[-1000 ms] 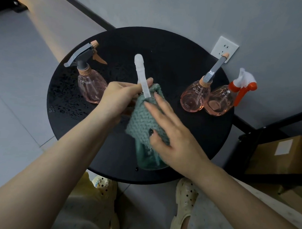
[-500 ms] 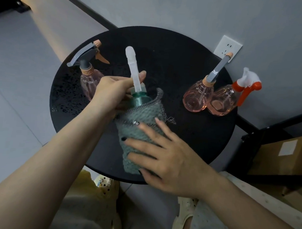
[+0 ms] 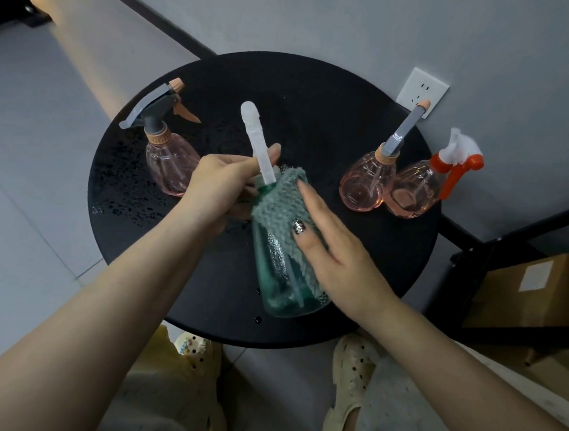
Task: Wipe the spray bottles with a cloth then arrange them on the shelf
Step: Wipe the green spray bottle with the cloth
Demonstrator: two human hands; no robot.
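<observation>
Four spray bottles, none with readable lettering. My left hand grips the white sprayer neck of the green bottle, held tilted over the tabletop's near edge; my right hand, fingers straight, presses one green cloth against its shoulder; one pink bottle stands near the left edge; two pink bottles touch near the right edge; a cardboard box carries a blank white label.
</observation>
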